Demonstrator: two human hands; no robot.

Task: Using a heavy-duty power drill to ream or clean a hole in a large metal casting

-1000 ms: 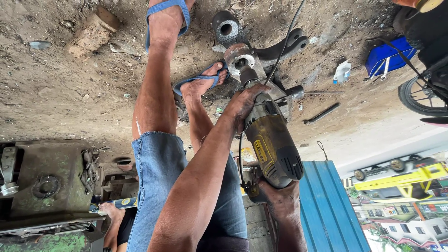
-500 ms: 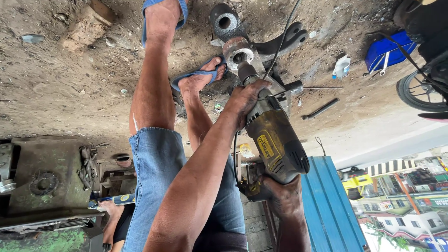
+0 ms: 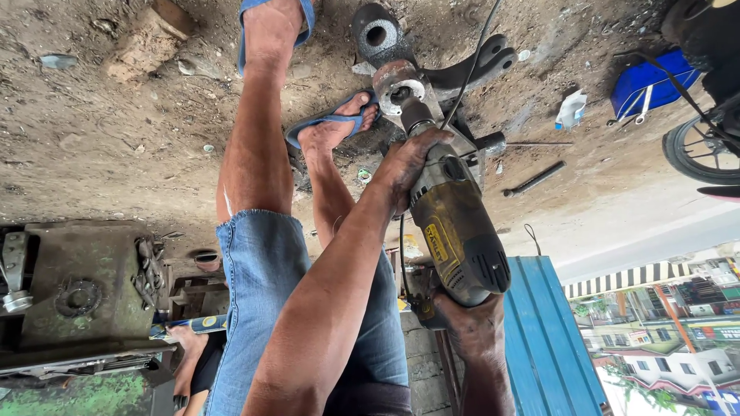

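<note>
The electric drill (image 3: 455,231), yellow and dark grey, sits in the centre of the frame, a little to the right, with its nose pointing to the upper part of the picture. Its tip is pressed into the round opening of a rusty metal part (image 3: 398,83), which lies on the dirt ground (image 3: 116,139) at the top centre. The left hand (image 3: 408,166) comes in on a long, nearly straight forearm from the lower centre and is wrapped around the front body of the drill. The right hand (image 3: 472,327), at the lower right, is clenched on the rear handle; its fingers are partly hidden, so the trigger finger cannot be seen well. A foot in a blue sandal (image 3: 333,123) is planted just beside the metal part. A black cable (image 3: 470,54) runs up from the drill.
</note>
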